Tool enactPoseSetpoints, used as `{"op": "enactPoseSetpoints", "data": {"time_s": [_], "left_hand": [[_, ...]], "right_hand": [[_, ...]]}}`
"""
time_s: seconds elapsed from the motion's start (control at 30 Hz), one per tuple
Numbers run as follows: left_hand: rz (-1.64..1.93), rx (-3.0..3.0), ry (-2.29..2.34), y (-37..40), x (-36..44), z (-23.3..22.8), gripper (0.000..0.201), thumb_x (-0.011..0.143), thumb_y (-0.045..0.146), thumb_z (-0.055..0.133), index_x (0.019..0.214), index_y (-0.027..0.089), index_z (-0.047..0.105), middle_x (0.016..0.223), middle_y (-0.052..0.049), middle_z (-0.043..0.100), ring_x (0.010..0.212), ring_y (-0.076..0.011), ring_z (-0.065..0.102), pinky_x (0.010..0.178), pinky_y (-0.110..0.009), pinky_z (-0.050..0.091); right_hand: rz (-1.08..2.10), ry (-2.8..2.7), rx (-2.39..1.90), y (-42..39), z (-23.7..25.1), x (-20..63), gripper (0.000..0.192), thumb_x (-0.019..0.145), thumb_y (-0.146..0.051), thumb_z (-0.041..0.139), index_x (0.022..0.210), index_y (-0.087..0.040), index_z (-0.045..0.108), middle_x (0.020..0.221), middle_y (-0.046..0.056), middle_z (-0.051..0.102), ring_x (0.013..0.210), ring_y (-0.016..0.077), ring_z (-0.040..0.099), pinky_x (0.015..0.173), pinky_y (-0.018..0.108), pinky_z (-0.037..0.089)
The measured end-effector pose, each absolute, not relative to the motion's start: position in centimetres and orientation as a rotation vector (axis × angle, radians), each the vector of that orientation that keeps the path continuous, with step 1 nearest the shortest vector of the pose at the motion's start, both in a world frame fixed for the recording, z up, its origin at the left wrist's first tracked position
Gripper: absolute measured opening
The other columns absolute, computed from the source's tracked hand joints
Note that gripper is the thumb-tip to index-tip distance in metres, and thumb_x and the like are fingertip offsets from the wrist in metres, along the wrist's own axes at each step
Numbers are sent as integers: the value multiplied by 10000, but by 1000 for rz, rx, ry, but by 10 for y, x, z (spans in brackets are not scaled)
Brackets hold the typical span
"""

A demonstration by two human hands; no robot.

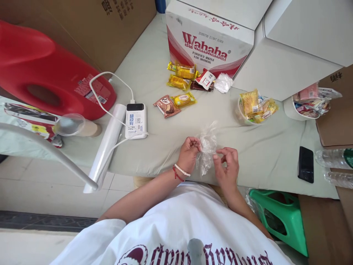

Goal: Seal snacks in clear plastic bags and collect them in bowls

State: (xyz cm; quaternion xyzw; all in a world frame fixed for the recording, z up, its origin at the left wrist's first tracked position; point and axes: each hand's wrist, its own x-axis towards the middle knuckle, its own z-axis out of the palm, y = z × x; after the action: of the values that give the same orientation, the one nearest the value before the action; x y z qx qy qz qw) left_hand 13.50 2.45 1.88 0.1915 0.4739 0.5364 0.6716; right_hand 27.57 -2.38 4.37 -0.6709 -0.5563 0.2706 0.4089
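Observation:
A crumpled clear plastic bag (206, 147) is held between both hands just above the near edge of the cloth-covered table (171, 140). My left hand (189, 154), with bead and red string bracelets at the wrist, pinches the bag's left side. My right hand (227, 165) grips its right side with thumb and fingers. Loose snack packets lie beyond: a brown one (166, 106) and a yellow one (184, 99), with several more yellow and red packets (190, 76) near the box.
A Wahaha water carton (209, 36) stands at the back. A white bowl of snacks (255, 106) and another bowl (306, 105) sit right. Left are a power bank (136, 120) with cable, a white roll (106, 145) and a red jug (46, 70). A black phone (306, 164) lies right; a green stool (281, 217) is below.

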Motion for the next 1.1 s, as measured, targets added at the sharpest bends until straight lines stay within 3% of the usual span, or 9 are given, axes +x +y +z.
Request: {"op": "enactPoseSetpoints", "data": {"time_s": [0.07,0.17,0.33,0.47,0.6,0.77,0.87,1.03,1.1], "left_hand": [[1215,404,1026,23,136,22,273,603,118,624,865,195,607,829,27,592,690,-89,500,692,-230,428],[1228,394,997,21,138,27,144,741,295,650,840,196,613,851,-4,598,684,-106,501,657,-251,437],[1241,480,1142,25,139,25,360,854,495,714,777,217,497,680,55,462,564,-89,361,519,-231,301],[1278,523,1233,33,127,20,397,895,562,669,818,235,458,710,61,483,528,-81,336,478,-227,263],[1323,613,1296,38,105,19,389,906,560,662,816,236,465,700,51,496,551,-91,399,497,-223,327],[1292,703,1426,37,79,24,338,937,524,628,834,244,471,669,53,496,520,-97,417,471,-222,340],[1248,715,1515,35,65,29,305,946,485,619,833,245,468,655,55,493,503,-98,424,453,-218,342],[1077,469,1441,37,48,37,255,918,365,625,795,232,446,603,68,485,431,-68,359,404,-189,236],[972,341,1380,40,45,40,234,897,328,628,800,227,440,605,69,504,401,-51,340,392,-178,180]], "right_hand": [[759,-1428,-1703,-21,37,271,300,912,-521,674,988,-237,729,1033,67,595,735,160,508,703,330,484],[822,-1404,-1636,-13,29,268,236,929,-469,662,961,-249,741,980,51,582,808,174,542,748,333,489],[974,-1291,-1455,-6,32,266,177,904,-429,705,939,-258,734,1033,52,593,1004,198,589,861,344,495],[1075,-940,-1392,-2,36,272,258,866,-486,735,916,-242,663,1073,40,616,995,183,606,900,343,512],[1220,-693,-1371,4,32,285,320,847,-521,751,922,-252,593,899,-8,615,771,136,599,708,286,532],[1189,-608,-1407,10,26,299,365,805,-504,810,871,-236,571,769,-47,584,517,62,442,456,203,358],[1224,-571,-1371,13,28,306,355,774,-454,855,850,-222,597,746,-49,582,535,51,449,466,179,372],[1458,-430,-1306,20,32,316,390,707,-421,907,870,-237,604,915,-12,698,780,119,657,676,257,591],[1611,-346,-1326,26,29,319,427,671,-416,923,870,-228,595,896,4,721,690,113,647,554,217,554]]}}
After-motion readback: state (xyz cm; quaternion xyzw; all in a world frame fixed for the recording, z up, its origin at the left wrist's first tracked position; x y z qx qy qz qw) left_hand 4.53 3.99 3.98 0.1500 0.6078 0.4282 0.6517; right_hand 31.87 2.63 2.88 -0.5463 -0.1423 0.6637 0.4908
